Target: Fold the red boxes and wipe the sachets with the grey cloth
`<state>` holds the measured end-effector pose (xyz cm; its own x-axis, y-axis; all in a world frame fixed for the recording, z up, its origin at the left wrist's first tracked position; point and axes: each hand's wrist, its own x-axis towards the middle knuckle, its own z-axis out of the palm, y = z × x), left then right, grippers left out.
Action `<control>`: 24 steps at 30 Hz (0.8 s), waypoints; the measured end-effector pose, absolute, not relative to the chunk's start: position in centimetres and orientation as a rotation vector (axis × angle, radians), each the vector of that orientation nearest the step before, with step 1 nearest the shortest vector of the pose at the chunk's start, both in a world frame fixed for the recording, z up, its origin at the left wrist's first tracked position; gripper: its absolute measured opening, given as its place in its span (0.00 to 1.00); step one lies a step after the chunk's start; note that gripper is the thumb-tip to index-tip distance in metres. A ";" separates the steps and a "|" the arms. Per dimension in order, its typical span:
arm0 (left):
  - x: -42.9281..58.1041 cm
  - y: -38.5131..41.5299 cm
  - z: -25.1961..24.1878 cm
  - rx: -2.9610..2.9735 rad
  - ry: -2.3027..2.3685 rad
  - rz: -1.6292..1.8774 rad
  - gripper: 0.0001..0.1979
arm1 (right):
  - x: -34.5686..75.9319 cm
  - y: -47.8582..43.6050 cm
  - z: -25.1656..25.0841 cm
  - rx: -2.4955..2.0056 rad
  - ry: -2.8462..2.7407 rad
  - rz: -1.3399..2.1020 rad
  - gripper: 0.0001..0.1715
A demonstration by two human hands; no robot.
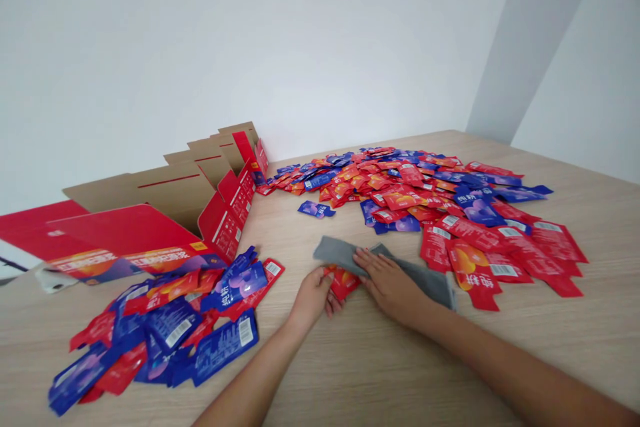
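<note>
At the far left, flattened red and brown boxes lie behind a small pile of blue and red packets on the pale wooden surface. Just right of that pile, the left hand pinches a small glossy red packet with an orange print, its fingers closed on the packet's near edge. The right hand lies flat, fingers stretched out side by side, on a folded grey cloth that overlaps the packet's far edge, with a large heap of packets spread behind and to the right.
</note>
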<state>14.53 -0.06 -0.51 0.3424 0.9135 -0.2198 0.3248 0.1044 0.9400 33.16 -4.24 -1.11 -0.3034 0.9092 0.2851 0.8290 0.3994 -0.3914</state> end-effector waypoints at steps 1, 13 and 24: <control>14.2 -0.2 -0.1 1.585 1.209 0.681 0.14 | 34.3 -3.5 -1.3 -1.545 -2.115 0.243 0.26; 13.5 -1.7 1.1 3.127 0.774 0.578 0.08 | 32.0 -6.5 -0.9 -1.375 -2.150 0.161 0.25; 8.8 -0.2 4.5 3.232 1.062 0.506 0.11 | 36.2 -2.8 -1.6 -1.691 -2.165 0.102 0.27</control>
<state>8.78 -0.20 4.52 0.7712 0.5243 0.3611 0.6106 -0.7696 -0.1866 36.19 -2.78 -1.60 -0.1959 0.9462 0.2575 0.9180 0.2692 -0.2912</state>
